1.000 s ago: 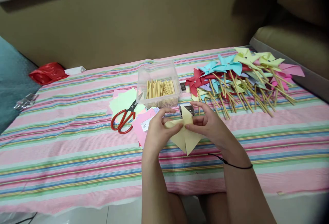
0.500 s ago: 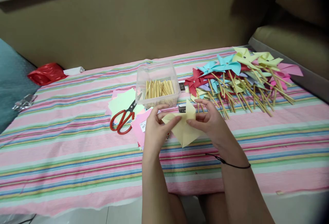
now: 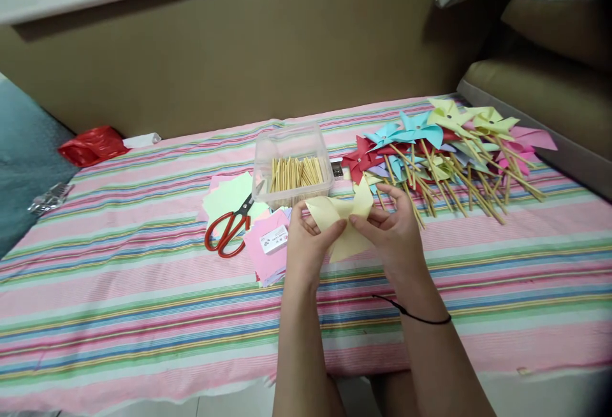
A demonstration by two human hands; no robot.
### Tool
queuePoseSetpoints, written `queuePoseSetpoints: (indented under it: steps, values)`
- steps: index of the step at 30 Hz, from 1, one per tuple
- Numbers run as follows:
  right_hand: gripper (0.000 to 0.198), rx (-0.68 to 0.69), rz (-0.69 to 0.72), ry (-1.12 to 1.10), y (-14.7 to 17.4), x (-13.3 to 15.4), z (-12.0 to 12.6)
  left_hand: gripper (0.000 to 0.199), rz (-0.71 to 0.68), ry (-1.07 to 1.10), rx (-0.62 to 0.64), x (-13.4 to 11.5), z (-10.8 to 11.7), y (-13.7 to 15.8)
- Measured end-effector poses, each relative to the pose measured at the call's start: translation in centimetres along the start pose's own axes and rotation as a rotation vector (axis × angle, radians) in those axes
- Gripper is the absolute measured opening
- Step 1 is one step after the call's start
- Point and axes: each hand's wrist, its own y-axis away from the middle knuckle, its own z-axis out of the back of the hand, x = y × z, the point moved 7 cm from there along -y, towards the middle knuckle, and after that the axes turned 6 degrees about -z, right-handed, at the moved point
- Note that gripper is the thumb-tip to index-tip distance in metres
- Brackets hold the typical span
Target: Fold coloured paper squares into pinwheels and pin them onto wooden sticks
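Observation:
Between my two hands is a pale yellow paper pinwheel piece (image 3: 351, 248), its corners partly bent up. My left hand (image 3: 310, 245) pinches its left side, thumb pressing near the middle. On the right side, my right hand (image 3: 394, 232) grips it the same way, both thumb tips nearly meeting. A clear plastic box (image 3: 291, 139) with wooden sticks (image 3: 294, 173) stands just beyond the hands. Left of my left hand, a small white box (image 3: 274, 240) rests on pink paper squares (image 3: 262, 261). Red-handled scissors (image 3: 229, 232) lie partly on light green paper (image 3: 227, 197).
A pile of finished pinwheels on sticks (image 3: 435, 155) covers the right back of the striped cloth (image 3: 143, 315). A dark metal clip-like item (image 3: 337, 169) lies beside the box. Far left are a red plastic bag (image 3: 93, 146) and a clear plastic packet (image 3: 51, 199). A brown backrest (image 3: 215, 66) rises behind.
Both hands have drawn closer together around the yellow paper, and its left corner now stands folded up. The small white box shows more fully. The camera view has shifted slightly.

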Motion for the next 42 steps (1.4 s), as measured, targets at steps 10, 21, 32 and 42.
queuePoseSetpoints:
  steps: [10,21,32,42]
  values:
    - [0.072,0.021,-0.057,-0.065,-0.1,-0.6,-0.1,0.06,-0.077,-0.131,-0.077,-0.3,0.9,-0.3]
    - [0.078,0.107,-0.118,-0.051,-0.3,-1.0,-0.2,0.071,-0.107,-0.105,-0.134,-1.1,1.7,-0.4]
    - [0.086,0.103,-0.103,-0.058,-0.1,-0.7,-0.3,0.067,-0.152,-0.093,-0.149,-0.9,2.1,-0.6]
    - [0.091,0.136,-0.11,-0.081,-0.2,-0.9,-0.2,0.059,-0.25,-0.12,-0.063,-1.7,1.7,-0.6]
